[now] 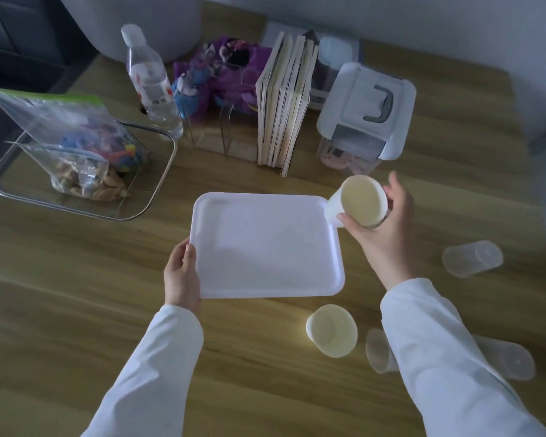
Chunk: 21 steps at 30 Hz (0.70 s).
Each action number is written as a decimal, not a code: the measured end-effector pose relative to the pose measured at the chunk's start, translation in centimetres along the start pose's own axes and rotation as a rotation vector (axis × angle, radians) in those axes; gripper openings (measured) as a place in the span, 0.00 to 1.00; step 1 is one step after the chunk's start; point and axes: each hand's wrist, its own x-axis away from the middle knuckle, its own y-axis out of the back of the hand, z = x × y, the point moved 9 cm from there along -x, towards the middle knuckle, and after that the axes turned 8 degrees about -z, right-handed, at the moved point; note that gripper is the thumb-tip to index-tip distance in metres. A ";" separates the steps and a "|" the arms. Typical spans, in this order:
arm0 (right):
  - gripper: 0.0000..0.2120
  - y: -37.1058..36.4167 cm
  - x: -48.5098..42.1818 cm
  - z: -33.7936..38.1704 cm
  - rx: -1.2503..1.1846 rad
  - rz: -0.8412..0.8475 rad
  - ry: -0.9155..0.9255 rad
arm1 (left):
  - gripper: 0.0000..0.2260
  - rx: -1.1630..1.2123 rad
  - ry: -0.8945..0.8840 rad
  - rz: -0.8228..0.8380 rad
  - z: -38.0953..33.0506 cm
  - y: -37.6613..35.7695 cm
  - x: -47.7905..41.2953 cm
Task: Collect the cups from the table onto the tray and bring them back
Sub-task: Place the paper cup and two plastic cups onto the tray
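Low in the frame, 2 white sleeves (158,370) reach up over a wood-grain table (60,310). At lower right, beside the right sleeve, stands an opaque cream cup (332,330) with a round mouth; just right of it a clear cup (379,351) lies tipped, and another frosted clear cup (508,357) shows past the sleeve. A 3rd clear cup (472,258) lies on its side at the right edge.

At centre the left hand (182,274) pinches the near-left edge of a flat white plastic tray (267,244), thumb on top of the rim (its surface smooth and bare). The right hand (380,230) has its fingers wrapped around a white cup (358,201), tilted, at the tray's upper right corner.

Farther up: a wire-rimmed basket (158,171) with zip bags at left, a clear water bottle (152,83), crumpled purple cloth (221,74), upright books (284,102), and a lidded white plastic box (366,111).
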 end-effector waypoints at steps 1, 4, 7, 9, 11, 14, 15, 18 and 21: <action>0.45 -0.3 0.3 1.2 -0.011 0.020 0.021 | 0.09 -0.006 0.000 0.010 0.0 -0.3 0.3; 0.46 -2.0 1.9 4.8 -0.063 0.101 0.087 | 0.10 -0.007 -0.006 0.035 -0.2 -0.7 1.6; 0.46 -4.7 3.5 6.7 -0.058 0.202 0.123 | 0.11 -0.014 -0.026 0.055 -0.6 -1.4 2.8; 0.47 -6.4 4.6 7.7 -0.054 0.256 0.138 | 0.11 -0.009 -0.035 0.066 -1.0 -1.5 3.6; 0.47 -7.6 5.4 8.5 -0.037 0.292 0.152 | 0.10 -0.008 -0.045 0.077 -1.3 -1.4 4.1; 0.47 -8.8 6.0 9.6 -0.012 0.308 0.183 | 0.10 -0.009 -0.063 0.106 -1.6 -1.3 4.7; 0.47 -9.0 6.1 9.8 -0.007 0.309 0.191 | 0.10 -0.011 -0.068 0.114 -1.6 -1.2 4.8; 0.47 -9.5 6.1 10.3 -0.008 0.311 0.202 | 0.10 -0.015 -0.081 0.122 -1.7 -1.1 5.2; 0.46 -9.8 6.2 10.4 -0.008 0.312 0.202 | 0.10 -0.024 -0.091 0.122 -1.7 -1.0 5.4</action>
